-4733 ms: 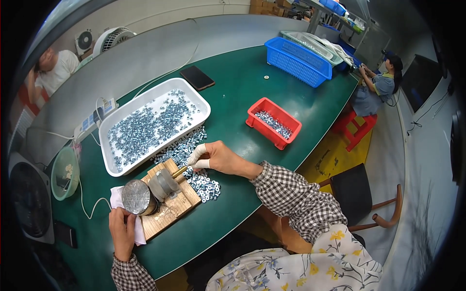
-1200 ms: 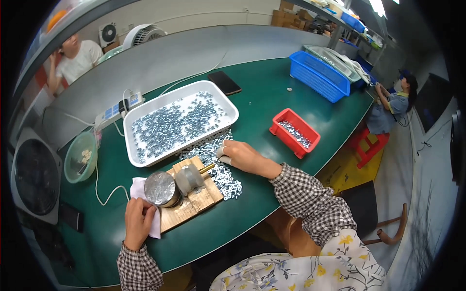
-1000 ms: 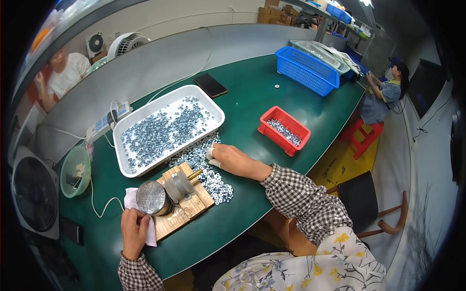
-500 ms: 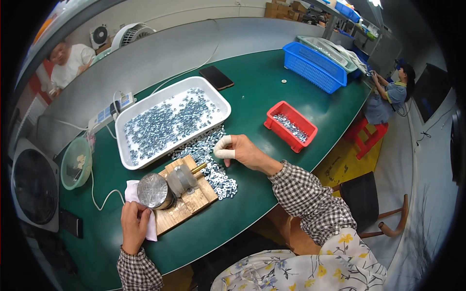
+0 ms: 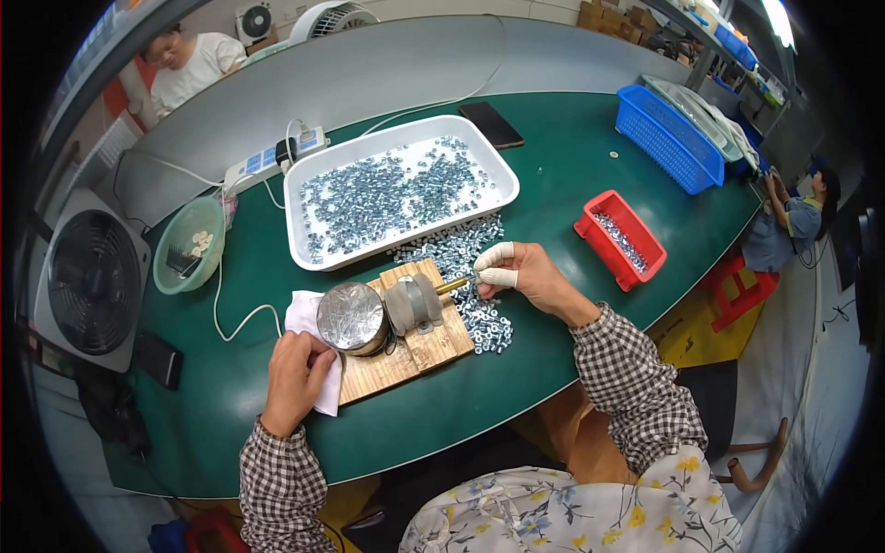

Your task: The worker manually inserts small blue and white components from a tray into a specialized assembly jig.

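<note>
My left hand (image 5: pixel 297 376), fingers curled, grips a white cloth (image 5: pixel 329 392) beside a foil-topped cylinder (image 5: pixel 351 315). The cylinder stands on a wooden board (image 5: pixel 373 376), next to a round grey motor-like body (image 5: pixel 412 304) with a brass rod (image 5: pixel 451 286) sticking out to the right. With finger cots on thumb and forefinger, my right hand (image 5: pixel 535 279) pinches a small metal nut at the rod's tip; the fingers partly hide it. A pile of silver metal nuts (image 5: pixel 486 329) lies under and around that hand. Many similar nuts fill a white tray (image 5: pixel 297 221) behind the board.
A red bin (image 5: pixel 651 267) holding small metal parts stands to the right. Further back are a blue basket (image 5: pixel 668 138) and a black phone (image 5: pixel 491 124). A green bowl (image 5: pixel 175 281), a power strip (image 5: pixel 267 161) and a fan (image 5: pixel 92 276) are at left. Two other people sit beyond.
My right hand has moved from over the pile to the rod's tip, fingers pinched. My left hand stays at the cloth. The whole view has shifted, so the table appears further right.
</note>
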